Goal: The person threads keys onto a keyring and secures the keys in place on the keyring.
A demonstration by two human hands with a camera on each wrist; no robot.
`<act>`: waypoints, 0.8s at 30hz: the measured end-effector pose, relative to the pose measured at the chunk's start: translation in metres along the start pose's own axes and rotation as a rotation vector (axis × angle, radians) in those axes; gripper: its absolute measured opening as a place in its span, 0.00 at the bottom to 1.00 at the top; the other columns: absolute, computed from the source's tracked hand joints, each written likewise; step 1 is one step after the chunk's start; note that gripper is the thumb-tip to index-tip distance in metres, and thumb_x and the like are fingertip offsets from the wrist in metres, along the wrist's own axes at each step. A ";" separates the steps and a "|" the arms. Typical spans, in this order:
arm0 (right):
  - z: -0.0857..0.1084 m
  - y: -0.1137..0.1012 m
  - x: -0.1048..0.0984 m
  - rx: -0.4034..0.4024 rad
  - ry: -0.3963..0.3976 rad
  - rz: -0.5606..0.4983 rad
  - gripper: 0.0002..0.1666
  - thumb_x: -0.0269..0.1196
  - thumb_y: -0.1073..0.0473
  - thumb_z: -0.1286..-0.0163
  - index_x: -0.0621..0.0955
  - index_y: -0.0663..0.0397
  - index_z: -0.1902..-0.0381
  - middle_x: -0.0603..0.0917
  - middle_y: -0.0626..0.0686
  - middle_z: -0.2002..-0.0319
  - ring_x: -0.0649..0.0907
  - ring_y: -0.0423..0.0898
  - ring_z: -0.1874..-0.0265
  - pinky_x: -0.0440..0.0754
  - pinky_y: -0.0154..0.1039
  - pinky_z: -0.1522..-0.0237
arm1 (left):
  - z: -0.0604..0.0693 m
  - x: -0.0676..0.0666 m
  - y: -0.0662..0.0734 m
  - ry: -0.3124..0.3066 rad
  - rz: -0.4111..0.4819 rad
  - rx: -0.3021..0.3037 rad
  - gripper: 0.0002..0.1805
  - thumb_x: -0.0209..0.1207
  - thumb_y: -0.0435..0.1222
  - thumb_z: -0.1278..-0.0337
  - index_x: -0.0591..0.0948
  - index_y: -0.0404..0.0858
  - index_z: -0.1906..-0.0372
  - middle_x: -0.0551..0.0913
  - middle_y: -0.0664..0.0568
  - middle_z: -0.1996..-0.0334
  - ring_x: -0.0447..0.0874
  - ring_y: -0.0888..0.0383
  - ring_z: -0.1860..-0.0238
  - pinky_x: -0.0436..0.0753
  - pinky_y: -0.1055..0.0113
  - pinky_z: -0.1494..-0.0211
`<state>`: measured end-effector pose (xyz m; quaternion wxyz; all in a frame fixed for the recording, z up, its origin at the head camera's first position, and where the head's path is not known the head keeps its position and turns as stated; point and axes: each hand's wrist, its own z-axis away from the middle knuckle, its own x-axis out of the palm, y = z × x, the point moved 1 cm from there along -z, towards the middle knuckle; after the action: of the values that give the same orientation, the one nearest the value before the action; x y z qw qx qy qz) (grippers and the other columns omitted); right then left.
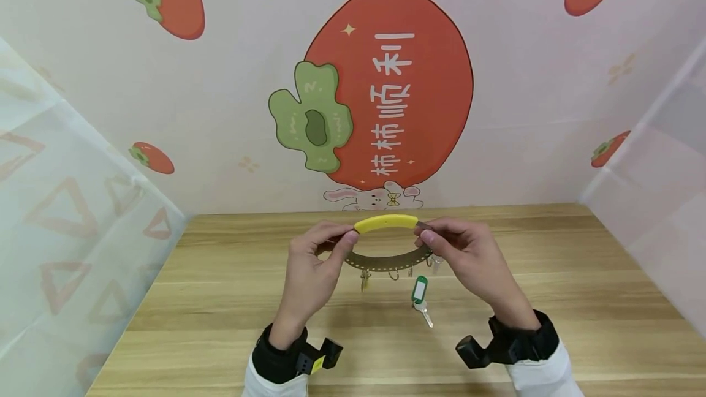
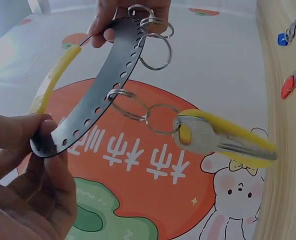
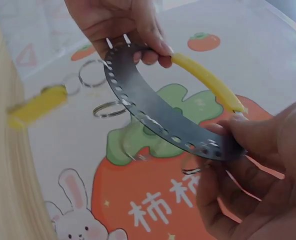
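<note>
Fingers (image 1: 337,255) on both sides grasping. Left hand (image 1: 309,271) pinches the left end of a key holder (image 1: 386,263), thumb on the near face; right hand (image 1: 471,257) pinches the right end likewise. Holder is up in the air between the hands, over the far part of the counter (image 1: 231,305).

Build: dark curved strip with a row of holes along its outer edge, yellow grip (image 1: 386,222) bridging the two ends on top. Strip hangs below the grip, open gap between them.

Several metal rings (image 2: 171,53) hang from the holes, some nearer the right hand. One ring toward the left hand links to a second ring, which carries a key (image 2: 195,135) with a yellow tag (image 2: 225,127); that set dangles free of the counter. Tag is blurred in the right wrist view.

Green-tagged key (image 1: 420,290) lies on the counter, nearer the person than the holder, shaft angled toward the person. Left wrist view shows two more on the wood: blue-tagged key (image 2: 283,39) and red-tagged key (image 2: 288,87), near each other, not touching.

Rest: black wrist straps (image 1: 280,357) with small cameras, white sleeves (image 1: 543,375). Wall behind the counter has a big orange-red persimmon print (image 1: 441,97) with white characters, rabbit print (image 1: 375,200) at its foot.
</note>
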<state>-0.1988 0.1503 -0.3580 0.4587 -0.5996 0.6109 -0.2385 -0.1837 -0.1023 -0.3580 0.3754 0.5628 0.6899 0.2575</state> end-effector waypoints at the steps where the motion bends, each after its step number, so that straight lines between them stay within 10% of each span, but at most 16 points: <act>1: 0.000 0.000 0.001 0.001 0.017 -0.012 0.08 0.61 0.72 0.27 0.85 0.69 0.56 0.88 0.56 0.65 0.87 0.42 0.64 0.83 0.31 0.66 | 0.000 0.000 0.000 -0.011 -0.006 -0.019 0.06 0.65 0.32 0.34 0.89 0.36 0.57 0.86 0.51 0.66 0.83 0.58 0.66 0.83 0.66 0.60; 24: -0.002 0.005 0.016 0.135 0.059 0.034 0.09 0.65 0.64 0.27 0.87 0.63 0.54 0.88 0.54 0.65 0.87 0.46 0.65 0.86 0.35 0.61 | 0.005 0.014 0.007 -0.248 -0.124 -0.141 0.11 0.54 0.38 0.23 0.83 0.38 0.61 0.72 0.55 0.75 0.67 0.61 0.78 0.67 0.72 0.77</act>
<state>-0.2012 0.1351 -0.3653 0.4839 -0.5495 0.6166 -0.2891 -0.1770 -0.0879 -0.3588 0.5113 0.5190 0.6519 0.2102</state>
